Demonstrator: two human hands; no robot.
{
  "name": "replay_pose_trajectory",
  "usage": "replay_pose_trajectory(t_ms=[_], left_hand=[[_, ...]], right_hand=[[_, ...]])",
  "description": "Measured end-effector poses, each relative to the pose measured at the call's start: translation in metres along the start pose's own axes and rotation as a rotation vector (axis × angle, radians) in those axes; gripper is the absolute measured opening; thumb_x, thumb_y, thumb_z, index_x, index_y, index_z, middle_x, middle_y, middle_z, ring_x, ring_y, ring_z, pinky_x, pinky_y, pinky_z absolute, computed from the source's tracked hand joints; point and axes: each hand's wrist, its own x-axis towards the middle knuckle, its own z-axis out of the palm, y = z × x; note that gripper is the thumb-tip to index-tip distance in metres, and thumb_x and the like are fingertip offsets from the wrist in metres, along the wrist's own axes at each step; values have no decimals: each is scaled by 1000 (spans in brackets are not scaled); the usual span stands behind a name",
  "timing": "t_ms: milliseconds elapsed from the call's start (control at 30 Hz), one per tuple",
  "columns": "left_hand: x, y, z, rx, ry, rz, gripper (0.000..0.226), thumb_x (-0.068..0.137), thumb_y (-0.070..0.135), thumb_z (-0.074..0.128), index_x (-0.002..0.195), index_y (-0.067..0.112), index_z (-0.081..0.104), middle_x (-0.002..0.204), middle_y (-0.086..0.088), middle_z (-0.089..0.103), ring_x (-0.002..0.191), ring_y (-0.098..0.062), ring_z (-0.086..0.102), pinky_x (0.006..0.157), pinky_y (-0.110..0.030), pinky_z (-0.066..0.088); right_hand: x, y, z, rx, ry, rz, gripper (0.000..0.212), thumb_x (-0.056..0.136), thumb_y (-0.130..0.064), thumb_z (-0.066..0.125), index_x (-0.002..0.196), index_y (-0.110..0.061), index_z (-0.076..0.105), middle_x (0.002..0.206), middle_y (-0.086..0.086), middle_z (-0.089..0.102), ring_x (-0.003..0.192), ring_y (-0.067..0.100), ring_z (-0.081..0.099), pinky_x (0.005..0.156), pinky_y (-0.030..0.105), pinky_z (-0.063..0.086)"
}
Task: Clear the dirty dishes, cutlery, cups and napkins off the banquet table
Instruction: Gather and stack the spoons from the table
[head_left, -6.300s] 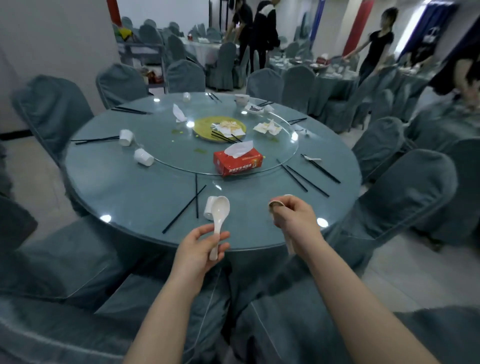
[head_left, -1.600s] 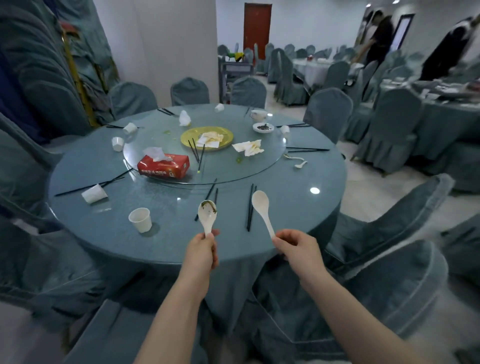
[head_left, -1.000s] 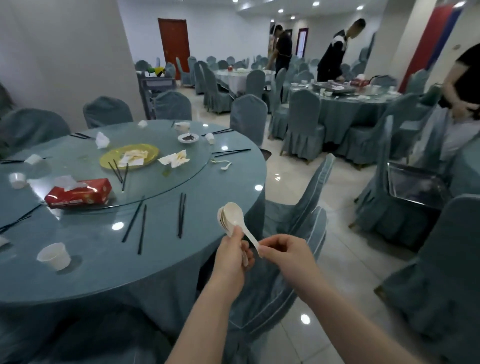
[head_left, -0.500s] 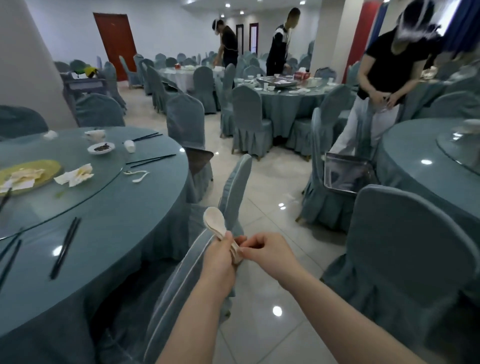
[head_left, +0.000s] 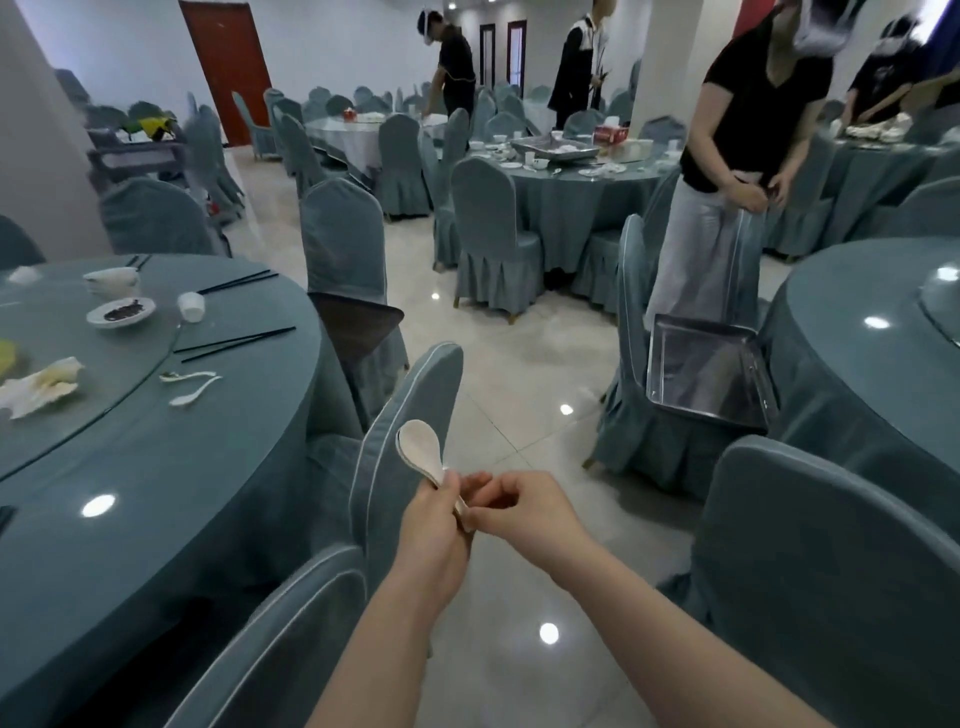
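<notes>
Two white spoons (head_left: 420, 450), nested as far as the blur lets me judge, stand bowl-up at centre frame. The left hand (head_left: 439, 525) has its fingers curled round the handles, and the right hand (head_left: 519, 512) pinches the handle ends from 3 o'clock. At 9 o'clock on the tabletop (head_left: 171, 467) lie two more spoons (head_left: 191, 384), chopsticks (head_left: 234, 343), a cup (head_left: 191, 306) and a crumpled napkin (head_left: 39, 387). A steel tray (head_left: 706, 374) sits on a chair at 2 o'clock.
</notes>
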Motion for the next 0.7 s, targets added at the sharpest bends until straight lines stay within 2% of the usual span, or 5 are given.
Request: replay_pose_trajectory(t_ms=[100, 233, 333, 433, 700], left_hand=[[64, 10, 32, -2, -5, 23, 21, 103, 16, 37, 99, 2, 52, 94, -16, 66, 87, -26, 68, 75, -32, 52], [139, 36, 70, 35, 13, 51, 18, 104, 17, 35, 104, 10, 52, 103, -13, 69, 111, -22, 60, 100, -37, 42], [189, 59, 97, 33, 39, 51, 20, 104, 16, 34, 104, 9, 53, 109, -16, 68, 117, -28, 58, 109, -44, 37], [236, 74, 121, 31, 63, 38, 24, 104, 17, 35, 116, 4, 50, 108, -14, 70, 115, -29, 60, 108, -45, 38], [377, 102, 169, -55, 166, 81, 18, 102, 16, 40, 106, 7, 55, 104, -15, 72, 100, -29, 67, 82, -38, 51]], right_hand=[[68, -2, -27, -1, 21, -8, 10, 69, -15, 80, 67, -18, 70, 73, -6, 72, 72, 5, 67, 73, 23, 53], [153, -12, -77, -1, 32, -11, 2, 80, -22, 72, 80, -21, 71, 75, -7, 71, 63, -2, 61, 59, 15, 50], [213, -22, -116, 82, 50, 29, 7, 87, -21, 63, 85, -23, 70, 81, -4, 74, 71, 7, 66, 64, 20, 51], [271, -26, -148, 169, 32, 62, 10, 90, -21, 61, 90, -19, 70, 86, -2, 75, 75, 11, 67, 66, 21, 52], [460, -35, -207, 161, -130, 32, 17, 95, -27, 53, 96, -23, 70, 88, -10, 75, 84, 11, 71, 73, 24, 54]])
